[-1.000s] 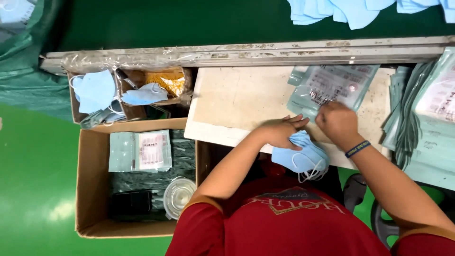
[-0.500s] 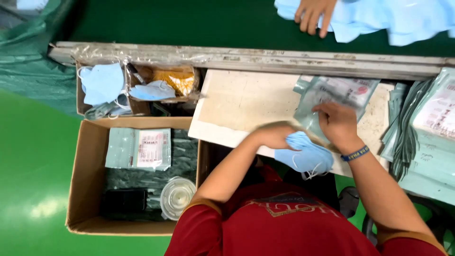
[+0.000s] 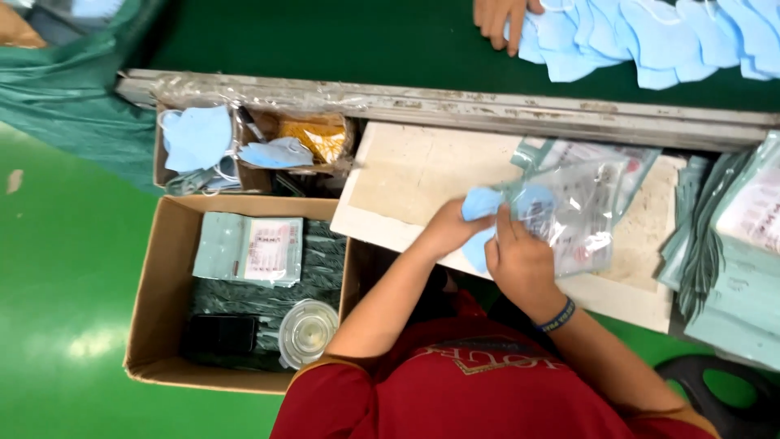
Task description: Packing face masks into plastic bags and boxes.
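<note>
My left hand (image 3: 445,230) grips the left end of a folded light-blue face mask (image 3: 481,205) over a pale stone-like work board (image 3: 406,175). My right hand (image 3: 520,258) holds the mouth of a clear plastic pouch (image 3: 581,211), and the mask's right part sits inside the pouch. More clear printed pouches (image 3: 593,154) lie flat on the board just behind. A dark wristband is on my right wrist.
A cardboard box (image 3: 158,280) at my left holds packed pouches, a dark object and a clear round lid (image 3: 307,332). A smaller box (image 3: 195,138) holds loose masks. Stacked pouches (image 3: 747,260) lie right. Another person's hand (image 3: 500,18) rests on blue masks (image 3: 650,36) across the green table.
The blue mask has come up from my lap onto the board and gone partly into the clear pouch. The other person's hand appeared at the top and stays there.
</note>
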